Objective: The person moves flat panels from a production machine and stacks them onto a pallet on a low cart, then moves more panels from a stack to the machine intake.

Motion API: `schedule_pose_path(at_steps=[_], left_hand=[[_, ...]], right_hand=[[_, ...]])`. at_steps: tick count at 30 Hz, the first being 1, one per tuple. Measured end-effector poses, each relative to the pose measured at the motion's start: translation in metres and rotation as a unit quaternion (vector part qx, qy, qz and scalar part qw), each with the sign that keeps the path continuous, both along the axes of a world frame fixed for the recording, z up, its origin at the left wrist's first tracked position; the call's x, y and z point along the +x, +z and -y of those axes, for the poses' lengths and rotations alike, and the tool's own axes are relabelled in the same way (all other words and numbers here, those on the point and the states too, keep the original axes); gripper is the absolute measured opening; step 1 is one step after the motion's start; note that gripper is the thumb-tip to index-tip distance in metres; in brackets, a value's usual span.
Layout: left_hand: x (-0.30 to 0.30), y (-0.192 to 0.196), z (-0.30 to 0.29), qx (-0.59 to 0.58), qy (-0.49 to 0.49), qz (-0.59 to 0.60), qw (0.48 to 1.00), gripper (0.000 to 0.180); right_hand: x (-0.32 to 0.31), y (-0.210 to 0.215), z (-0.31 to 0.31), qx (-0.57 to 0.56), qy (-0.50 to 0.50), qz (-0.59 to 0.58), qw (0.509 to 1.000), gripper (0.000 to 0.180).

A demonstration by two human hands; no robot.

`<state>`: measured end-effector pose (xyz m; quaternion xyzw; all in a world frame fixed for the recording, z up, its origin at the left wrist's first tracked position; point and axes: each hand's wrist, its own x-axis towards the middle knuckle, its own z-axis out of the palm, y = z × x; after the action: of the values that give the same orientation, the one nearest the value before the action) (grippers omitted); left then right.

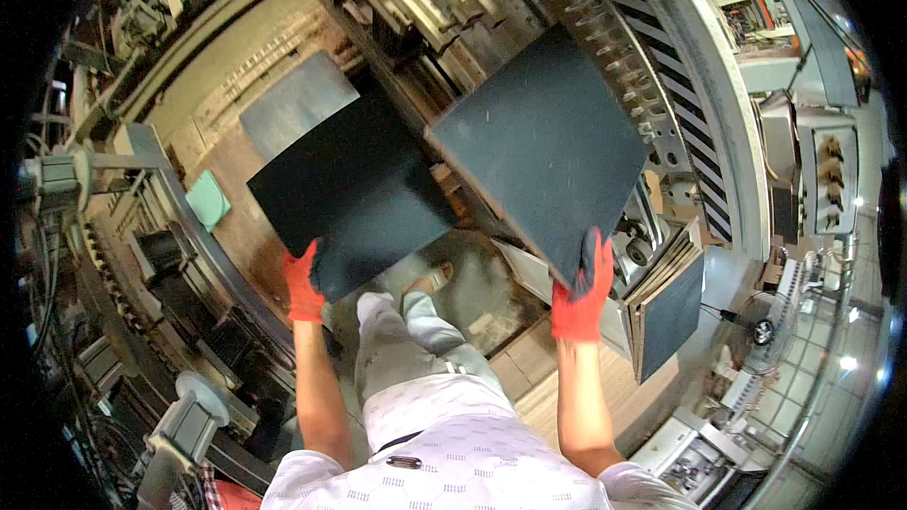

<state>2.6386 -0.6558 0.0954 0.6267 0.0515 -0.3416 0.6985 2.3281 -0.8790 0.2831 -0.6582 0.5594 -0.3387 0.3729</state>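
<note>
In a red work glove, my left hand (303, 285) is closed on the near left edge of a thin black square sheet (345, 179). The sheet is held tilted ahead of my legs, its surface partly shiny. My right hand (584, 297), gloved in red with dark finger coating, grips the near corner of a dark blue-grey square panel (548, 146). That panel looks thicker and lies over the machine's edge on the right; what supports its far side is hidden. The two pieces are close to each other, the sheet on the left and the panel on the right.
A grey metal plate (298, 106) lies on the brown worktop at the far left, near a mint-green pad (207, 200). Several dark panels (666, 326) lean together at right. A black-and-white striped guard (685, 123) and a knobbed control box (831, 175) stand beyond.
</note>
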Motion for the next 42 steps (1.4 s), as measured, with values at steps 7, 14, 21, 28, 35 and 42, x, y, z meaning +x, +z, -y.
schedule_pose_path(at_steps=[7,14,21,28,35,42], left_hand=[[-0.065,0.145,0.140,-0.144,-0.065,-0.104,0.982,0.023],[-0.144,0.141,0.276,-0.098,-0.008,0.038,0.994,0.027],[-0.153,0.142,0.346,-0.108,0.110,0.071,0.986,0.025],[-0.147,0.126,0.344,-0.021,0.019,0.091,0.995,0.033],[-0.108,0.111,0.352,-0.028,0.053,0.085,0.995,0.051],[-0.135,0.132,0.349,-0.013,0.028,0.110,0.993,0.047]], right_hand=[[-0.102,0.070,-0.082,0.067,-0.130,0.290,0.946,0.050],[-0.188,0.080,-0.131,-0.038,-0.181,0.185,0.965,0.054],[-0.283,0.018,-0.204,-0.197,-0.177,-0.155,0.952,0.058],[-0.326,0.016,-0.236,-0.135,-0.298,-0.265,0.907,0.067],[-0.355,0.029,-0.167,-0.065,-0.437,0.300,0.846,0.045],[-0.401,0.011,-0.113,-0.027,-0.378,0.181,0.908,0.050]])
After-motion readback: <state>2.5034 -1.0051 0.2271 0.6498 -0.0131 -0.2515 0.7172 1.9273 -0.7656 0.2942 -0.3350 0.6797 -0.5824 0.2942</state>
